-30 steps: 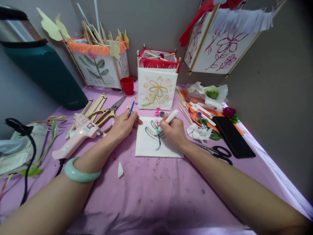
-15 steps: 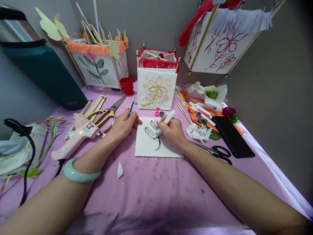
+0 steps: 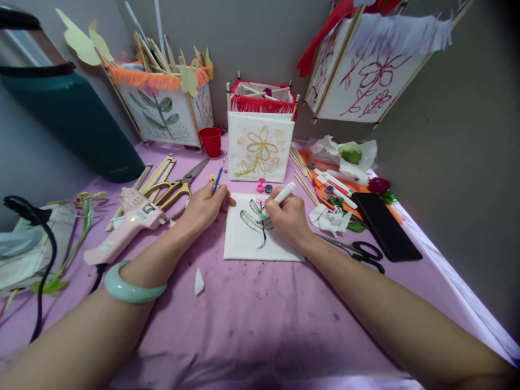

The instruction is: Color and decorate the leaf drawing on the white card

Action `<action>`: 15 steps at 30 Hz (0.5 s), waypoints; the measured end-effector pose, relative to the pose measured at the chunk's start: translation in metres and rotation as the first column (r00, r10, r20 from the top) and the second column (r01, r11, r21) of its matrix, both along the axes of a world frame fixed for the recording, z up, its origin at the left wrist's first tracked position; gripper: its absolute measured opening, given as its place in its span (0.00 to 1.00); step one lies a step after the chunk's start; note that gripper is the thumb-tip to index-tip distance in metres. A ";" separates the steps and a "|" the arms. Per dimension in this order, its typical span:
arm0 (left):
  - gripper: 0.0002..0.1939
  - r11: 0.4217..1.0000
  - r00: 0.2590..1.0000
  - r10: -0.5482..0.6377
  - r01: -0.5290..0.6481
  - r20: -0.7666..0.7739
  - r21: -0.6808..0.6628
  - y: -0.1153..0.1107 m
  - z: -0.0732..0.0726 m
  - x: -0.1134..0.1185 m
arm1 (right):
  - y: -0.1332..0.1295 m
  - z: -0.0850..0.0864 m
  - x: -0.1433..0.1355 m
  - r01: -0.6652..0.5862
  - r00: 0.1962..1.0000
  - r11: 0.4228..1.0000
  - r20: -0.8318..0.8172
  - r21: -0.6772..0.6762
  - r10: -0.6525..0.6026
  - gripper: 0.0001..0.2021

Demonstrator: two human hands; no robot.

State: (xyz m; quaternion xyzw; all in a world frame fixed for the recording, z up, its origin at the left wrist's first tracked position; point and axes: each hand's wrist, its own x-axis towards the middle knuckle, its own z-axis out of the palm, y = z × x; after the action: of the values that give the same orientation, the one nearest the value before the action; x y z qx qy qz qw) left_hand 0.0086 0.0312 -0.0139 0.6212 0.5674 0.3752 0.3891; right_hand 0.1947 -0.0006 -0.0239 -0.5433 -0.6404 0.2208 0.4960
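A: At mid-worktop (image 3: 260, 325), centre of scene: white paper square (image 3: 260, 238) lies flat on the purple cover, a stem and leaves drawn on it. Right hand (image 3: 286, 216) has its grip pinched round a white marker (image 3: 280, 197), tip touching the sheet near its far edge.

B: Left hand (image 3: 203, 208)?

A: Just left of the sheet, fingers closed on a thin blue brush (image 3: 219, 176) that points far; fingertips rest at the sheet's far-left corner.

B: Handling notes?

A: Judged: sheet is light, limp, easily creased or slid; pin it at a corner, off the ink. Marker is stiff and light; hold low on the barrel. Pink glue gun (image 3: 125, 230) sits left, black scissors (image 3: 357, 250) right, both apart from the sheet.
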 end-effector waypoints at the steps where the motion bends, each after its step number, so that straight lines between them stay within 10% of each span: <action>1: 0.18 1.000 1.000 -0.001 0.001 0.004 -0.005 0.000 0.000 0.000 | 0.000 0.000 0.000 -0.006 1.000 1.000 -0.003 -0.009 0.006 0.07; 15: 0.17 1.000 1.000 0.005 -0.005 0.015 0.000 0.003 -0.003 0.000 | 0.000 0.001 0.001 0.003 0.999 1.000 -0.041 -0.004 -0.003 0.08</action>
State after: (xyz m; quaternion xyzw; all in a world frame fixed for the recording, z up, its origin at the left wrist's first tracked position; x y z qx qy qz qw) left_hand 0.0087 0.0341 -0.0167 0.6169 0.5659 0.3808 0.3927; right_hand 0.1953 -0.0008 -0.0233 -0.5404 -0.6288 0.2324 0.5084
